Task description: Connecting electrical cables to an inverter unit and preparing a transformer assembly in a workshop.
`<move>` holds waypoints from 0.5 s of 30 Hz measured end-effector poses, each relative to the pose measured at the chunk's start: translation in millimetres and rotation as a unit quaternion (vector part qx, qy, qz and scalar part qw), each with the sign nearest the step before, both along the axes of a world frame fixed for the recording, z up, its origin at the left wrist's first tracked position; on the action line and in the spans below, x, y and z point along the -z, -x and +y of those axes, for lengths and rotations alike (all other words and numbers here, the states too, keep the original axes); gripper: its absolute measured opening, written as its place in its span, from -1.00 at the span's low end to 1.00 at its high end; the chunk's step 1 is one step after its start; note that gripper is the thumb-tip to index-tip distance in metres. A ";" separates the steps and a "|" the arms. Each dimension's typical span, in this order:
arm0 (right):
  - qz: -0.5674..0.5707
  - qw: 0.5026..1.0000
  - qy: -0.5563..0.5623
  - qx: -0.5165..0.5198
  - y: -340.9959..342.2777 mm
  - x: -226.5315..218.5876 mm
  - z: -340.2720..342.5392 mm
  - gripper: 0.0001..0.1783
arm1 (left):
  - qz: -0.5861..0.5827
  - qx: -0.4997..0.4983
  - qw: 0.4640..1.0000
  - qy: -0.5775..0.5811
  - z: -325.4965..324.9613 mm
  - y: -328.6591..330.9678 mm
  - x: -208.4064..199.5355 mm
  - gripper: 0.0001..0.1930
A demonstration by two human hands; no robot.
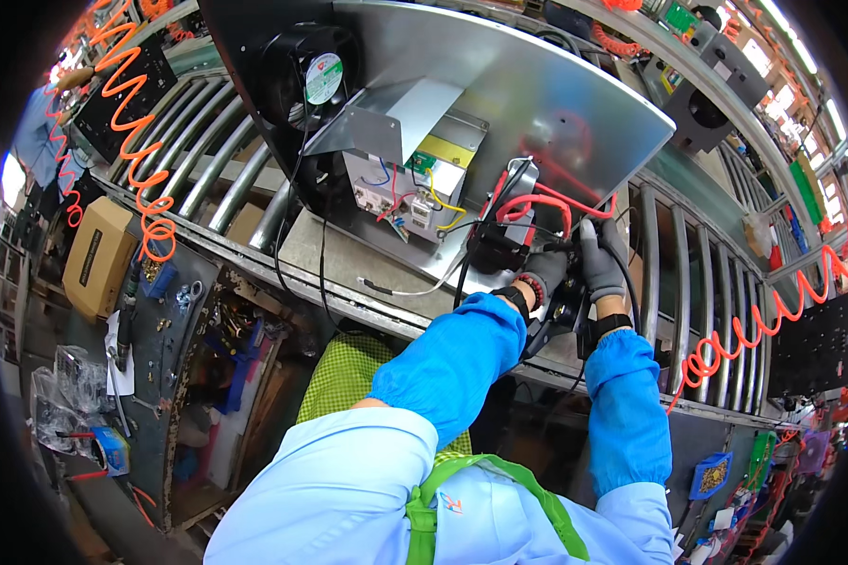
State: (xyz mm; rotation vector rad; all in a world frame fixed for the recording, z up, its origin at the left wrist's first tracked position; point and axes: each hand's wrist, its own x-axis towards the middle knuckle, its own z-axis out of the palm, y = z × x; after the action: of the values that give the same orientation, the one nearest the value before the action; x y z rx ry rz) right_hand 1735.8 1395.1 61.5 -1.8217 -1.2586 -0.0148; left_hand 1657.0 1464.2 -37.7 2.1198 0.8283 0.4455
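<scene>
An open sheet-metal cabinet (575, 104) lies on the roller line, its wiring exposed. My left hand (544, 268), in a grey glove, is closed at a black part beside a black component with thick red tubes (548, 200); its grip is partly hidden. Close by on the right, my gloved right hand (601, 264) has its fingers pressed together, reaching up to the end of a red tube. A black cable (631, 273) curves past it. What the right fingers hold cannot be made out. Farther left in the cabinet are a power supply box (396, 193) and a black fan (311, 75).
Metal rollers (226, 188) run left and right of the cabinet. Orange coiled air hoses (155, 202) hang at both sides. A cardboard box (99, 254), an electric screwdriver (125, 325) and loose screws lie on the left bench. A blue parts bin (710, 476) sits at lower right.
</scene>
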 end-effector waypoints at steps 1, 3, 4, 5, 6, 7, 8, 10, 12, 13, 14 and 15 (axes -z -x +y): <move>0.003 1.000 -0.006 -0.013 0.6 -0.6 -0.3 -0.51 | 0.031 0.002 0.999 -0.014 1.6 -2.0 1.2 -0.64; -0.008 1.000 0.004 -0.004 2.0 -2.4 -0.7 -0.51 | 0.007 -0.007 1.000 0.020 5.2 -8.6 3.7 -0.65; -0.001 1.000 -0.001 -0.002 2.8 -3.5 -0.7 -0.51 | 0.013 -0.027 0.998 0.058 7.6 -11.8 4.9 -0.65; 0.018 1.000 -0.006 -0.005 3.9 -4.6 -0.6 -0.51 | 0.003 -0.031 0.996 0.085 7.1 -14.9 6.0 -0.65; 0.007 1.000 -0.005 -0.001 4.8 -6.1 -0.9 -0.51 | 0.038 0.011 0.999 -0.009 8.8 -15.6 7.2 -0.61; 0.018 1.000 0.014 0.001 5.6 -7.5 -1.0 -0.52 | 0.049 0.011 0.999 -0.006 6.5 -16.6 8.1 -0.61; 0.037 0.999 0.025 0.003 6.7 -8.8 -1.1 -0.52 | 0.018 -0.016 0.999 0.047 5.7 -15.1 8.9 -0.62; 0.023 0.999 0.038 0.008 8.3 -11.1 -1.0 -0.52 | -0.046 -0.066 0.986 0.144 0.6 -10.5 8.9 -0.63; 0.017 1.000 0.014 0.003 9.2 -12.3 -0.9 -0.53 | -0.063 -0.046 0.990 0.119 -4.0 -4.8 6.7 -0.64; 0.010 1.000 0.016 0.004 9.2 -12.6 -1.4 -0.53 | -0.067 -0.027 0.993 0.090 -4.8 -1.7 4.9 -0.65; 0.011 1.000 0.011 -0.003 9.4 -12.3 -1.2 -0.53 | -0.029 -0.046 0.993 0.108 -5.3 -0.9 1.8 -0.63; 0.019 1.000 0.006 -0.009 9.2 -11.9 -1.6 -0.53 | -0.034 -0.038 0.990 0.129 -4.1 0.4 -1.2 -0.63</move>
State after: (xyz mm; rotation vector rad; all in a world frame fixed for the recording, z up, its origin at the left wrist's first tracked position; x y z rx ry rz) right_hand 1726.7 1393.6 73.4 -1.8120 -1.2498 0.0373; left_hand 1656.7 1460.1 -36.6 1.8299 0.8808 0.4237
